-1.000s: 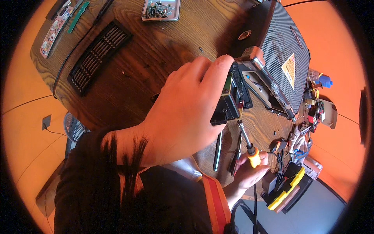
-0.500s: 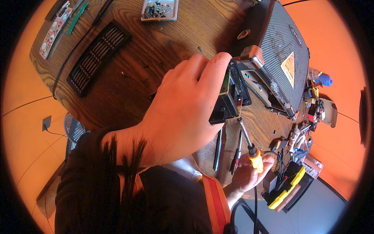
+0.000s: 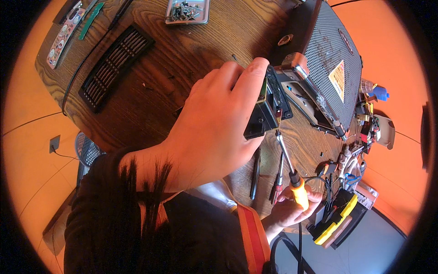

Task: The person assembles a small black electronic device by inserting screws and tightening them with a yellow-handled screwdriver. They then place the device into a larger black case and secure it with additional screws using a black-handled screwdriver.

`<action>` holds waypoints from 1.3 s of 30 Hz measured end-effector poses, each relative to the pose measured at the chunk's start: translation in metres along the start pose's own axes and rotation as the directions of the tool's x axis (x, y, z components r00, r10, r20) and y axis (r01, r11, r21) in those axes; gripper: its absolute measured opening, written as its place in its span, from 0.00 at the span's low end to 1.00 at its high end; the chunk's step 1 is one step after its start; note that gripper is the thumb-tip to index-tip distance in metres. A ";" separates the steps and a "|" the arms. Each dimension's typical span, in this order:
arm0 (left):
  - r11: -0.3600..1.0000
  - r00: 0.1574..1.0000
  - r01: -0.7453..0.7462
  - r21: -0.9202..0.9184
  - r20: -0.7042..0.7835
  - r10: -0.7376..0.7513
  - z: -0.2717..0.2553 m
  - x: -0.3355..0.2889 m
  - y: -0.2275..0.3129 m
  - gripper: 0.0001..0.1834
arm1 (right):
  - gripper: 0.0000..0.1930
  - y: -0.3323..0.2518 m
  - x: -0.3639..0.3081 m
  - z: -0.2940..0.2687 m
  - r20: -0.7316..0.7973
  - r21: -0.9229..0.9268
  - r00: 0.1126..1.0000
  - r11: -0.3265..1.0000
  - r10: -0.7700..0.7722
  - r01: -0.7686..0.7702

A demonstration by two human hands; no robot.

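Note:
My left hand (image 3: pixel 210 118) reaches in from the lower left, closed around a black boxy electronic part (image 3: pixel 261 122) with a green board edge. Its fingertips are hidden behind the part. Lower right, my right hand (image 3: pixel 285 214) grips a screwdriver (image 3: pixel 299 194) by its yellow handle. The shaft slants up and left, with its tip close below the black part; whether they touch I cannot tell. Beneath, on the wooden table (image 3: pixel 200 45), lie a thin black bar (image 3: pixel 256 176) and a slim red-handled tool (image 3: pixel 277 185).
Right of the held part stands a black mesh-covered case (image 3: pixel 326 50) with a metal bar. A screw tray (image 3: pixel 205 16) sits at the back, a bit set (image 3: pixel 114 68) to the left. Tools and a yellow-edged box (image 3: pixel 336 223) crowd the right.
The screwdriver and my right hand have shifted slightly, the handle standing a little lower and the tip a little up and left. The black part has tilted slightly in my left hand.

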State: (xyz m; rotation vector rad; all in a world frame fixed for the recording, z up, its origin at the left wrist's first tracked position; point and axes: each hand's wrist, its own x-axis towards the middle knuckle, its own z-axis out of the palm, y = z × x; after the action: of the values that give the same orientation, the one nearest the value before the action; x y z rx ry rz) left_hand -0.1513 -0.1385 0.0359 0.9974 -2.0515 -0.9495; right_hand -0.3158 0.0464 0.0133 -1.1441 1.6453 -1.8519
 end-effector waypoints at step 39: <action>1.000 1.000 0.006 0.029 -0.003 -0.006 0.002 0.000 -0.001 0.39 | 0.25 0.004 0.005 0.002 -0.133 -0.119 0.983 0.983 0.124 -0.140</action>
State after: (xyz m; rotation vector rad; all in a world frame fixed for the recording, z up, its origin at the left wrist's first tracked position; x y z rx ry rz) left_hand -0.1522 -0.1382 0.0344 1.0203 -2.0663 -0.9229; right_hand -0.3181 0.0411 0.0110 -0.9589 1.8859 -1.7890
